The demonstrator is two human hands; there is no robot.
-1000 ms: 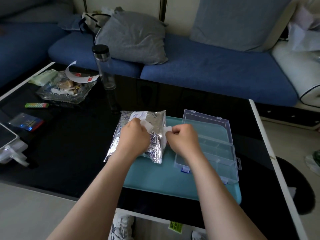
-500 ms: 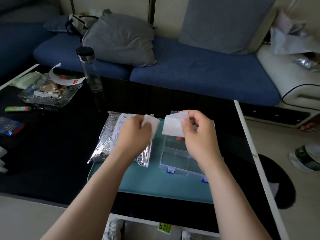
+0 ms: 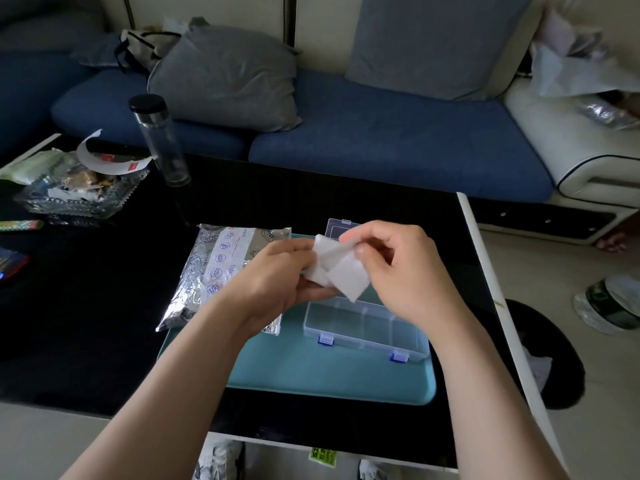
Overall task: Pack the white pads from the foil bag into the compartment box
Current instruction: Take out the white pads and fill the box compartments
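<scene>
The silver foil bag (image 3: 214, 271) lies flat at the left end of a teal mat (image 3: 311, 372) on the black table. A clear compartment box (image 3: 363, 323) with blue clasps stands open on the mat, its lid tipped back behind my hands. Both hands are raised over the box and meet there. My left hand (image 3: 277, 282) holds white pads (image 3: 320, 268) by their left side. My right hand (image 3: 398, 268) pinches a white pad (image 3: 346, 278) at its top edge between thumb and fingers. The visible box compartments are empty.
A clear bottle (image 3: 161, 140) with a black cap stands at the back left. A glass dish (image 3: 76, 192) of scraps sits farther left, with small packets near the table's left edge. A blue sofa with grey cushions runs behind. The table's white right edge (image 3: 491, 289) is close to the box.
Both hands lifted off the foil bag, each with white pad material. They then came together above the box, so the pads now overlap between them.
</scene>
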